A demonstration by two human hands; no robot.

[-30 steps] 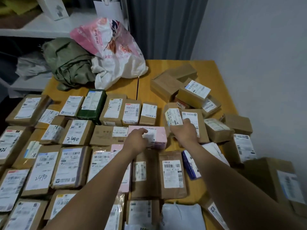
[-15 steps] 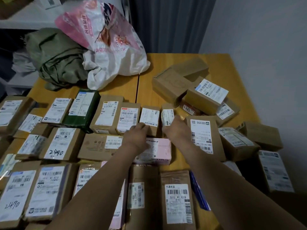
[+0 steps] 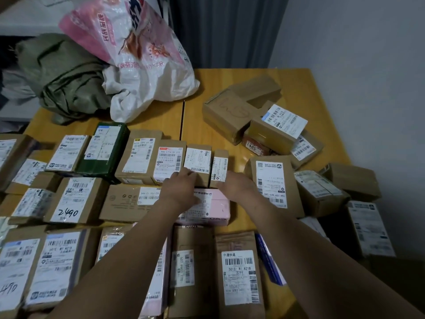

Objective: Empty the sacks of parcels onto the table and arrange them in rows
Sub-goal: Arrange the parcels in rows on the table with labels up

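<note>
Cardboard mostly: brown parcels with white labels cover the wooden table in rows, from 9 o'clock across to the centre. Both sacks sit at 11 o'clock, the pink-and-white sack leaning on the green sack. Both look slack, so emptying reads as done.

Step in hand: closing up the far row. The left hand lies with its fingers flat on the near edge of a small box. I think it's pinning the row so nothing slides. The right hand reaches for the narrow box at the row's 3 o'clock end, fingertips at its near end. Pinch or plain push, can't tell from behind. Both wrists hang over the pink box in the second row.

The loose pile at 1 o'clock and more boxes down the 3 o'clock side aren't lined up yet. Roughly two-thirds done, at a guess. Risk: a one-sided shove skews the narrow box and opens a gap.
</note>
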